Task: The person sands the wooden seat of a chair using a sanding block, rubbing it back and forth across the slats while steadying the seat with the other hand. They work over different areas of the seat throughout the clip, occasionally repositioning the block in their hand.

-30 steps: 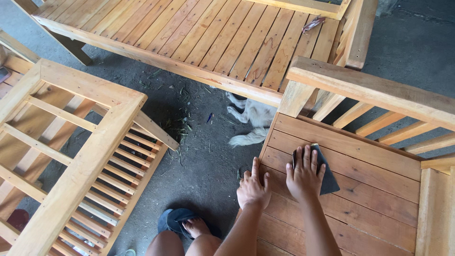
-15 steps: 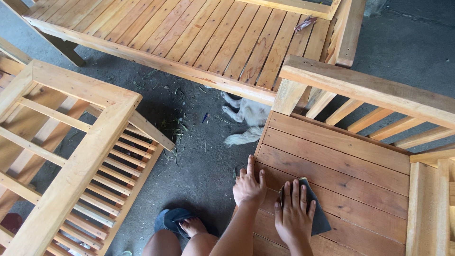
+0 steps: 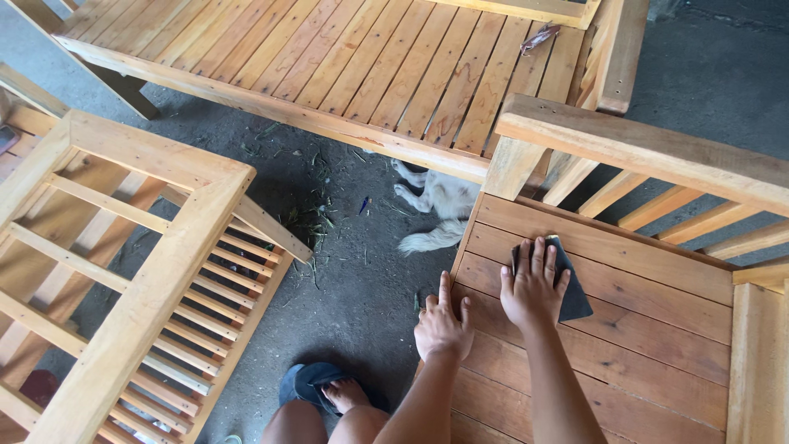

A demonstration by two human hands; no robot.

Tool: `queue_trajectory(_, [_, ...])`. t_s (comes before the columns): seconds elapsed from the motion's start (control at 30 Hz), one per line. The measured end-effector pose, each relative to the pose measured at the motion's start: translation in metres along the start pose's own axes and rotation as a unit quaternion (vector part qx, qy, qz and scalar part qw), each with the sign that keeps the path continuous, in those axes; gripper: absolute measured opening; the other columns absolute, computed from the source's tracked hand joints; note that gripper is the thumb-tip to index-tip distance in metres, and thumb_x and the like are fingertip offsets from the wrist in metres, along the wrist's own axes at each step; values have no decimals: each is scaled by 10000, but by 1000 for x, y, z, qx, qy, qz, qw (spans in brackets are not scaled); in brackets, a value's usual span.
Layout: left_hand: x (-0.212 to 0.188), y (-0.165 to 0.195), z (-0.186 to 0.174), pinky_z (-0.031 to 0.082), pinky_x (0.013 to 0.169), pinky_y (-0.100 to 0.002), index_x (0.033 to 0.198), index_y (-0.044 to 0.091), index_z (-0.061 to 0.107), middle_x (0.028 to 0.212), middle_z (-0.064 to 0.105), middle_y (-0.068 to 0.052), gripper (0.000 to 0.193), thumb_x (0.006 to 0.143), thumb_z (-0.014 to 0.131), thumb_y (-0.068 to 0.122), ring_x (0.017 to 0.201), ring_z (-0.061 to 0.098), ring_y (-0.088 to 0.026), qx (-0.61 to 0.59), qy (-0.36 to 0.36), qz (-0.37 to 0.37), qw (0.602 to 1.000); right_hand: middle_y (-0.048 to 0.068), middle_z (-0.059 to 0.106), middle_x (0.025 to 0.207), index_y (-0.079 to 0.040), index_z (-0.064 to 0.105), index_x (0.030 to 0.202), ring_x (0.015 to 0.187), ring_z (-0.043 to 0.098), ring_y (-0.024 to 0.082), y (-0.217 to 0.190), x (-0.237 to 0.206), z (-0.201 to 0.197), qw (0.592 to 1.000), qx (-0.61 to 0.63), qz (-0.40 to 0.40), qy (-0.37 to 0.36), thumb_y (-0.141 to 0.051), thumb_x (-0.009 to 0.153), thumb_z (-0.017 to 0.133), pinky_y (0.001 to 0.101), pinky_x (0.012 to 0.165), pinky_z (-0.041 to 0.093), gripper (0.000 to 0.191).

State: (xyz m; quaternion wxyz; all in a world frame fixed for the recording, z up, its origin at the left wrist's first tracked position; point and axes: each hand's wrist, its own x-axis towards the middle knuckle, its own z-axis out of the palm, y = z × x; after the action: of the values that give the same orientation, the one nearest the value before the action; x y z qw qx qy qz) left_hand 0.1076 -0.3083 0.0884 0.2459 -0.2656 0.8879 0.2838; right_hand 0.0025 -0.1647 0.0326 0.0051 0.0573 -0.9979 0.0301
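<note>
Sandpaper (image 3: 572, 298) pressed under right hand (image 3: 532, 289) on wooden seat (image 3: 649, 329)

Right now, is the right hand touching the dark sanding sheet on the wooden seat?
Touching. The head view shows the right hand lying flat on the dark sanding sheet, fingers spread over it, pressing it against the seat boards.

Soft, even daylight fills the scene, bright but without hard glare. The pale wooden slats (image 3: 345, 57) at the top catch the most light. Under them the grey floor (image 3: 345, 271) lies in dull shade. Both forearms cast only faint shadows on the planks (image 3: 649, 329). Focus is sharp throughout; straight rails bow slightly towards the edges.
</note>
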Motion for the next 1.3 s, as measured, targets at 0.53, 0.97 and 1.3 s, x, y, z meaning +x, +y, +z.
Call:
queue_trajectory(0.53, [6,-10,19,560,939,-475,1653,331,82,1363,561,-144,768,998,379,601,1176,640,-341,-27,83,16,996,94,241,1652,-151,314,1551,1525,186,283,0,-212,0,995,33,-78,53,-468,912,448,631,1168,150,726])
queue_trajectory(0.97, [-1,-1,13,566,953,-450,1650,320,12,1406,514,-131,768,1005,302,621,1201,629,-309,10,34,-5,999,70,101,1705,-170,194,1615,1560,78,293,-5,-5,-19,999,24,-14,-18,-514,997,334,611,1193,77,721])
queue_trajectory(1.3, [4,-4,16,567,936,-456,1652,307,62,1365,538,-155,761,1008,336,605,1198,628,-322,0,53,1,999,106,175,1668,-150,261,1579,1532,153,292,9,-155,-4,995,4,-93,39,-464,972,353,624,1155,141,690])
